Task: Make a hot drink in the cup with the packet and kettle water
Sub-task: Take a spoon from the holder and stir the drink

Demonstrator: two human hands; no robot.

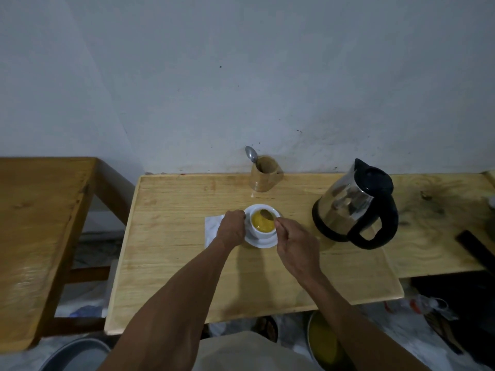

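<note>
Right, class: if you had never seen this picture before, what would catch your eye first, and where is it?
The white cup of yellow drink at the middle of the table, with both hands at it: the left hand steadies its side while the right hand holds a spoon dipped in the drink. To the right stands a shiny kettle.

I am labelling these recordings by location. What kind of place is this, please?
Probably a simple home kitchen or tea corner. A wooden table stands against a plain wall, with an electric kettle and a wooden holder with a spoon. Basins lie on the floor below.
</note>
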